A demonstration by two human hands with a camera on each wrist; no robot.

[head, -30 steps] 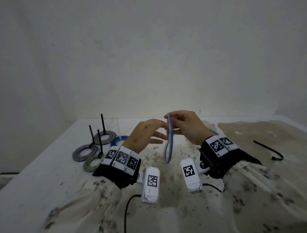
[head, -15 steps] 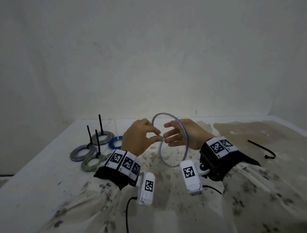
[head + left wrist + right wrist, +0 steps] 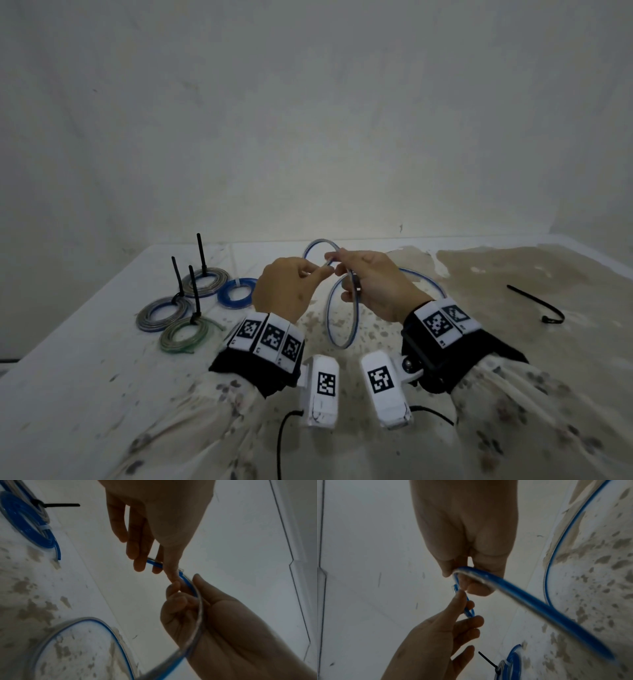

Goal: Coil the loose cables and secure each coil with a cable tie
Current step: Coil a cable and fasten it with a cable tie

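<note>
Where half a second ago one round loop stood between them, the left hand and right hand now pinch the thin blue-and-clear cable into a second turn, so coiling continues, untied

I log: cable blue in clear sheath; loose tie black; table white, brown-stained; sleeves pale, dark-flowered.

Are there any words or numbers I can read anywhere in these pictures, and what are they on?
No readable words or numbers.
Wrist bands: black-and-white square code patterns, no letters; tiny marks beneath are too small to read.
White camera boxes: the same kind of square pattern, no text.
Blue cable, coils, loose tie, table: no writing.
</note>
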